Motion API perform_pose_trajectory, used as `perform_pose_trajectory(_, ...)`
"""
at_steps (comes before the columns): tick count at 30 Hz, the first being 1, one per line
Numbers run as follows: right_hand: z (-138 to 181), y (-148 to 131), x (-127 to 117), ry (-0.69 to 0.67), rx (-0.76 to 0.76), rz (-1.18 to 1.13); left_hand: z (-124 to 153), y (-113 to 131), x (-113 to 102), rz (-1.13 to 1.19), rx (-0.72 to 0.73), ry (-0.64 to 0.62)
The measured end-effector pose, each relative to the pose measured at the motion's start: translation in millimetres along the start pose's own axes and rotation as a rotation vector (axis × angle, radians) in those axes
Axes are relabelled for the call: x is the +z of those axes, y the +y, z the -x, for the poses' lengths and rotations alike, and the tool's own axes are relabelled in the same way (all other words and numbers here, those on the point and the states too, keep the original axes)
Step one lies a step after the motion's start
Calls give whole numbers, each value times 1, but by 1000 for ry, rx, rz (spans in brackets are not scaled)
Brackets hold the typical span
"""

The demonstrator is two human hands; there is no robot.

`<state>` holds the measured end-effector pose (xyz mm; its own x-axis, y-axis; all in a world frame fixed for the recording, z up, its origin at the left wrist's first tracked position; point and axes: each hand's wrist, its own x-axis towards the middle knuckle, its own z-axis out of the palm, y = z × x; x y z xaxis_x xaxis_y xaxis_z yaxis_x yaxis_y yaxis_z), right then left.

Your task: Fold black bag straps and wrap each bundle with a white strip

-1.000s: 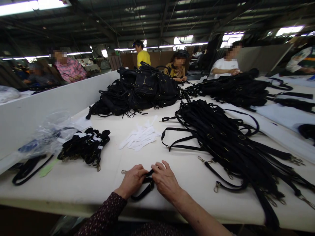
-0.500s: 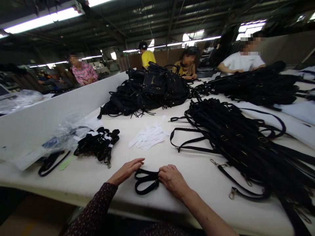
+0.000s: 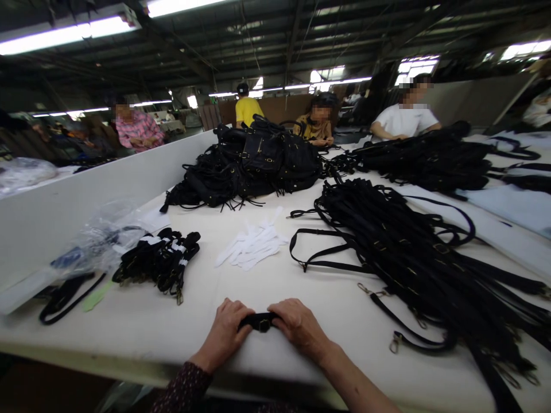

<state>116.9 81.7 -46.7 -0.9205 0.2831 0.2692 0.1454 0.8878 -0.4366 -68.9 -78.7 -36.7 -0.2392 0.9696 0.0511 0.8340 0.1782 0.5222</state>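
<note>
My left hand (image 3: 226, 335) and my right hand (image 3: 301, 330) rest near the table's front edge, both closed on the ends of a folded black strap (image 3: 260, 322) held between them. The strap is bunched short, with a small metal fitting showing in its middle. Ahead of my hands lies a loose heap of white paper strips (image 3: 253, 244). To the left sits a bundle of folded black straps with white bands (image 3: 159, 261). On the right spreads a large pile of long black straps with metal clips (image 3: 408, 252).
A white divider wall (image 3: 86, 195) runs along the left of the white table (image 3: 142, 321). Clear plastic bags (image 3: 101, 235) lie by it. Black bags (image 3: 253, 163) are piled at the back. Other people sit at the far end and beyond the divider.
My left hand has come back onto the strap and closed on it. The strap has been folded shorter and now sits gathered between both hands, closer to the table edge.
</note>
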Motion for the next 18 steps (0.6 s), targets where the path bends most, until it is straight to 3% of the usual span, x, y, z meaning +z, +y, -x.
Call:
perform_pose_trajectory(9,-13,-19,3,-65,79,-13,7,13,10,-81,16,164)
perform_pose_trajectory(14,-11,-15,13,-76,84,-41,3,18,11,-133,125,118)
perform_pose_trajectory(18,-6,-5,20,-39,54,-43,-9,17,16,-135,133,80)
